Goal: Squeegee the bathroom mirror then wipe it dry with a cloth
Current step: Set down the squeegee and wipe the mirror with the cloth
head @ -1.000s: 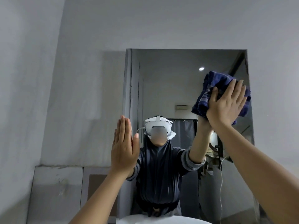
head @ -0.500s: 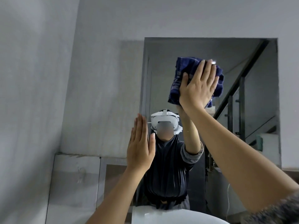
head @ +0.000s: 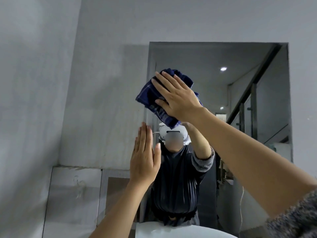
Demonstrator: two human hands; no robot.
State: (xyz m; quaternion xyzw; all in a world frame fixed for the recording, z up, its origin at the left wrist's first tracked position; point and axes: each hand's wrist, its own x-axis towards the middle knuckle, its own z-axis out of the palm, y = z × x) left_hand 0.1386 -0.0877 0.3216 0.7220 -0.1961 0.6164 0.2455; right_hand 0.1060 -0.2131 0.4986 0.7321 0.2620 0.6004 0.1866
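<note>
Plainly the dark blue cloth point(head: 159, 95) is soft, light and limp; bunched as it is, it will slide easily over glass but could slip from under a flat palm, so it looks best held by pressing its thick middle, with fingers spread across the folds. The mirror point(head: 257, 79) itself is hard, smooth and probably fragile, calling for even pressure. The cloth sits against the upper left part of the mirror, near its left edge. The right hand point(head: 178, 98) lies flat on it, fingers extended and slightly spread, pressing it to the glass. The left hand point(head: 145, 157) is open, fingers straight and together, holding nothing, raised at the mirror's left edge; whether it touches the surface I cannot tell.
</note>
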